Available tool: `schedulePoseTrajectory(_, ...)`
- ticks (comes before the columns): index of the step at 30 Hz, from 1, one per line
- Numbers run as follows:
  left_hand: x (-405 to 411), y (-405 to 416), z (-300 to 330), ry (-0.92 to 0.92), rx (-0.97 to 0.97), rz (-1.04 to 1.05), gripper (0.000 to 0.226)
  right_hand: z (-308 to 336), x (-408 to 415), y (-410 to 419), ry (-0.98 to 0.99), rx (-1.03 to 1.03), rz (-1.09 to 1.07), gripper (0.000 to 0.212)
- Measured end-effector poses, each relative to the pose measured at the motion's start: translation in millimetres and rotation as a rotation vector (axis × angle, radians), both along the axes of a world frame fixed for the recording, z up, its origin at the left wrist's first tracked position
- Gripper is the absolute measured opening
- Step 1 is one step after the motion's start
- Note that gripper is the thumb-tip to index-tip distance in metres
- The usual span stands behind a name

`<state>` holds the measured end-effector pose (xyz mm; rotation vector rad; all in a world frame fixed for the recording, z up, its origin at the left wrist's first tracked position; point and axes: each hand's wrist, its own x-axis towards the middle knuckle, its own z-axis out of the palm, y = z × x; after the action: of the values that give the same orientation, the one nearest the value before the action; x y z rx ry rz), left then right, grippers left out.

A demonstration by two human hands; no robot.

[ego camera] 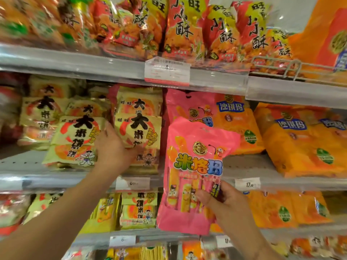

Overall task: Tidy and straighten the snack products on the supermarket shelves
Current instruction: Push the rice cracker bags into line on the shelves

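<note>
Head view looks up along the snack shelves, and the person has both hands busy at the middle shelf (28, 164). Their right hand (225, 201) pinches the pink snack bag (195, 166) low down, thumb across the front and fingers curled round the right edge, so the bag hangs out in front of the shelf lip, not resting on anything. It's upright, long axis running top to bottom, printed face toward the camera, top leaning a touch to the right. Probably it's held by the bottom so it can slot back with the matching pink bags (187, 107) right behind it, next to the orange packs (234, 124). Meanwhile the left hand (114, 149) reaches in between two stacks of yellow rice cracker packs (139, 124), fingers mostly straight and pressing on the lower front of the right stack; whether it grips anything can't be told. Looks like it's squaring that stack, since the left stack (75, 145) sits tilted and slumped.
</note>
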<state>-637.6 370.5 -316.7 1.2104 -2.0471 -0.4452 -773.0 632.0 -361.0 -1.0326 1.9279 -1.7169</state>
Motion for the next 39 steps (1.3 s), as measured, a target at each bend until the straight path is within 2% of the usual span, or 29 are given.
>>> schedulePoseTrajectory(2,-5.1,-2.1,-1.6,-0.051,-0.034,0.038,0.128,-0.9,-0.1,-4.6,0.005,0.013,0.007,0.03)
schedulePoseTrajectory(4,-8.3,-5.3,-1.9,-0.038,-0.025,0.073,0.116,-2.9,-0.5,-7.1,0.016,0.014,0.016,0.032)
schedulePoseTrajectory(6,-8.5,-8.2,-1.3,0.091,-0.002,0.064,0.092,-4.6,-1.1,-8.7,0.029,0.01,0.024,0.039)
schedulePoseTrajectory(9,-7.8,-7.7,1.5,0.305,0.111,-0.032,0.082,-8.3,-1.9,-10.8,0.018,0.015,0.027,0.051)
schedulePoseTrajectory(13,0.5,-9.0,16.4,0.479,0.146,-0.207,0.065,-9.1,0.0,-15.2,0.043,0.046,0.03,0.035)
schedulePoseTrajectory(16,21.9,-8.4,29.4,0.563,0.21,-0.256,0.065,-5.2,5.7,-21.7,0.079,0.039,0.022,0.035)
schedulePoseTrajectory(21,83.7,-23.8,40.6,0.792,0.507,-0.335,0.066,11.5,20.1,-39.6,0.123,-0.014,0.046,0.038)
schedulePoseTrajectory(23,115.8,-37.3,40.7,0.851,0.552,-0.379,0.065,21.7,23.9,-50.3,0.151,-0.035,0.033,0.039)
schedulePoseTrajectory(27,176.9,-63.1,30.2,0.864,0.524,-0.391,0.065,44.5,36.1,-88.0,0.235,-0.071,-0.016,0.042)
schedulePoseTrajectory(30,207.9,-78.4,21.9,0.87,0.523,-0.384,0.075,51.4,41.3,-126.6,0.336,-0.04,-0.106,0.032)
schedulePoseTrajectory(35,234.2,-90.7,10.9,0.857,0.495,-0.372,0.073,50.9,43.9,-183.2,0.481,0.046,-0.19,0.016)
schedulePoseTrajectory(39,239.0,-94.7,5.2,0.837,0.481,-0.366,0.069,37.1,40.9,-207.5,0.494,0.152,-0.244,0.024)
